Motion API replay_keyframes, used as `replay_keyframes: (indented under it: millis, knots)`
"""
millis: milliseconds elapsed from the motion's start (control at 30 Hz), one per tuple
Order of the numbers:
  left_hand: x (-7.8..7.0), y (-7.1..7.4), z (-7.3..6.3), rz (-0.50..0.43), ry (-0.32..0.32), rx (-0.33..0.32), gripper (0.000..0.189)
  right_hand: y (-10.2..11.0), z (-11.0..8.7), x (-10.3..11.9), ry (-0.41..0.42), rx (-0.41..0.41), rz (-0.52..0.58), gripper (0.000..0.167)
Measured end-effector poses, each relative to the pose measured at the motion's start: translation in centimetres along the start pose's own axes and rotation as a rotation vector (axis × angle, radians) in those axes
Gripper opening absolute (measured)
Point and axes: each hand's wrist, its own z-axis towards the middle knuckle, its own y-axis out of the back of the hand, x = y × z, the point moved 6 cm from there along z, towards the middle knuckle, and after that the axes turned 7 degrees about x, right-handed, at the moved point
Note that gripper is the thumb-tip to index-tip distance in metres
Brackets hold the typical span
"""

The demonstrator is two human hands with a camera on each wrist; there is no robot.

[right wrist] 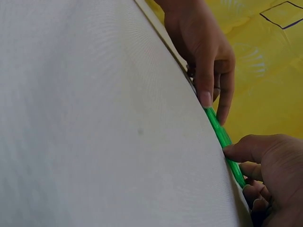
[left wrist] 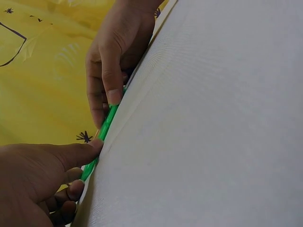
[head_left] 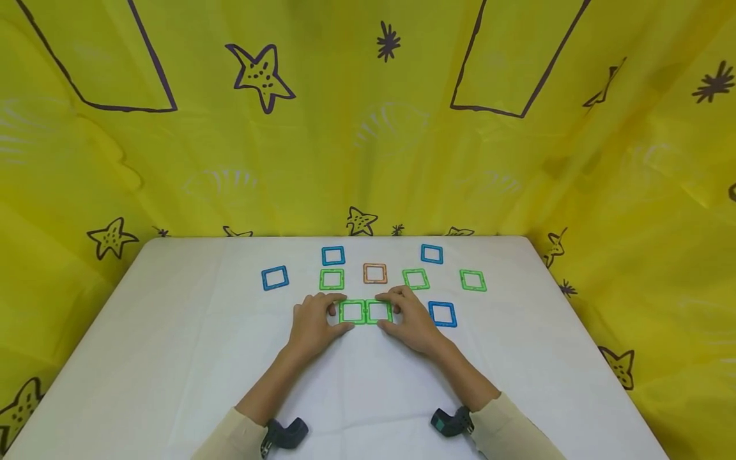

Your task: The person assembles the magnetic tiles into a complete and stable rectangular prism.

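Two green square frame tiles lie side by side on the white table, edges meeting in the head view. My left hand [head_left: 312, 324] pinches the left green tile [head_left: 352, 322], thumb at its near edge and fingers at the far edge. The right green tile [head_left: 377, 301] is held the same way by my right hand [head_left: 415, 324]. Seen low from the left wrist, the tiles form a thin green strip [left wrist: 107, 125] between both hands. That strip [right wrist: 218, 130] also shows in the right wrist view.
Beyond my hands lie an orange tile [head_left: 375, 282], green tiles [head_left: 331, 288] and blue tiles [head_left: 333, 263], spread across the table [head_left: 190, 332]. One blue tile [head_left: 453, 313] sits just right of my right hand. A yellow patterned curtain [head_left: 322, 166] surrounds the table's back and sides.
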Motion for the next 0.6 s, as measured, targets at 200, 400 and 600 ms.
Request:
replay_keyframes:
  millis: [200,400,600]
  knots:
    - [0.3,0.0,0.1,-0.054,0.019,0.026,0.058,0.0,-0.1,0.1,0.001,-0.002,0.014,0.048]
    - [0.9,0.7,0.5,-0.102,0.038,-0.028,0.04,0.0,0.0,0.4,0.02,0.0,0.008,0.048]
    - [1.1,1.6,0.7,-0.072,0.036,-0.045,0.036,0.1,0.0,0.1,0.002,-0.004,0.001,0.049]
